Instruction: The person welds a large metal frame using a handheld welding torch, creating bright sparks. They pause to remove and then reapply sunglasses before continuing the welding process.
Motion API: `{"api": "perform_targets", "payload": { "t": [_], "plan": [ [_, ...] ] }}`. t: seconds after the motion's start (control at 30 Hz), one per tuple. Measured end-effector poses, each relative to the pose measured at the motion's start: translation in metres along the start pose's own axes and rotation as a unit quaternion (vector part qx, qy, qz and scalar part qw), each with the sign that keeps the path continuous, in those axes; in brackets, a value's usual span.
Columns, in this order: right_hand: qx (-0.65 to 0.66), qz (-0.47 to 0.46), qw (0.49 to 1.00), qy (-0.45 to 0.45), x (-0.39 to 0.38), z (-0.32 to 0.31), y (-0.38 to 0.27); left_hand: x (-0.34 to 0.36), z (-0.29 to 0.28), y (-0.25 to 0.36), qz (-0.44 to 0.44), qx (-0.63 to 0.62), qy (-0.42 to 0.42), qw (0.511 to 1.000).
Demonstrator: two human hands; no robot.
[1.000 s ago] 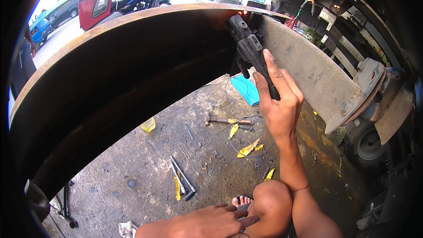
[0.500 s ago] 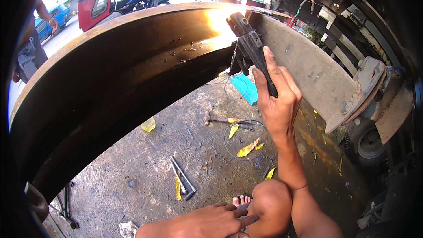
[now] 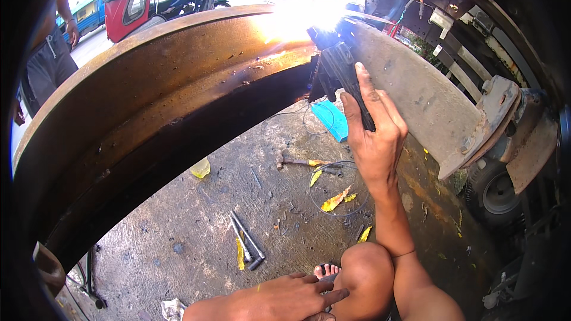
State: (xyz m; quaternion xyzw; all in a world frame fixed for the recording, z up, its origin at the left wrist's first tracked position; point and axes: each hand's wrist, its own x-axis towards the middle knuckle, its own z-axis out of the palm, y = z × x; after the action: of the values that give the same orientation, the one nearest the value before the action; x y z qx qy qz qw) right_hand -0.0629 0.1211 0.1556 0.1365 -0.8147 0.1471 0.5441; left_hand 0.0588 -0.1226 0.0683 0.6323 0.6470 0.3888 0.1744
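My right hand (image 3: 380,134) is wrapped around the handle of a black welding electrode holder (image 3: 341,65), index finger laid along it. A blinding white-blue arc (image 3: 318,15) burns at the holder's far end and hides the electrode tip and the spot it meets. The arc is at the far right end of a large rusty steel beam (image 3: 178,56), where it meets a grey steel plate (image 3: 410,77). My left hand (image 3: 282,297) rests by my bent knee (image 3: 366,276), fingers stretched and holding nothing.
On the concrete lie a hammer (image 3: 295,161), a coil of thin wire (image 3: 312,199), two metal rods (image 3: 247,238), yellow leaves and a blue piece (image 3: 331,121). A person (image 3: 47,65) stands at far left. Rusty vehicle parts and a wheel (image 3: 498,193) fill the right side.
The glow at the holder's end has flared into a much brighter arc, lighting up the beam's inner face. The person at left has shifted into fuller view. My hands keep their places.
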Motion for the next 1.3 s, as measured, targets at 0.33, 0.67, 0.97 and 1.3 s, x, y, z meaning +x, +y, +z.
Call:
{"api": "perform_targets", "payload": {
  "t": [0.33,0.67,0.97,1.3],
  "plan": [
    [0.076,-0.064,0.995,0.008,-0.005,0.002,0.005,0.008,-0.016,0.01,-0.044,-0.01,-0.067,0.997],
    [0.029,-0.032,0.999,0.02,-0.003,0.001,0.005,0.01,-0.015,0.007,-0.035,-0.017,-0.06,0.997],
    [0.006,-0.047,0.998,0.042,-0.001,0.006,0.01,0.008,-0.012,0.004,-0.027,-0.03,-0.018,0.999],
    [0.008,0.002,1.0,0.016,0.001,0.002,0.005,0.023,-0.024,0.009,-0.048,-0.001,-0.102,0.994]
  ]
}}
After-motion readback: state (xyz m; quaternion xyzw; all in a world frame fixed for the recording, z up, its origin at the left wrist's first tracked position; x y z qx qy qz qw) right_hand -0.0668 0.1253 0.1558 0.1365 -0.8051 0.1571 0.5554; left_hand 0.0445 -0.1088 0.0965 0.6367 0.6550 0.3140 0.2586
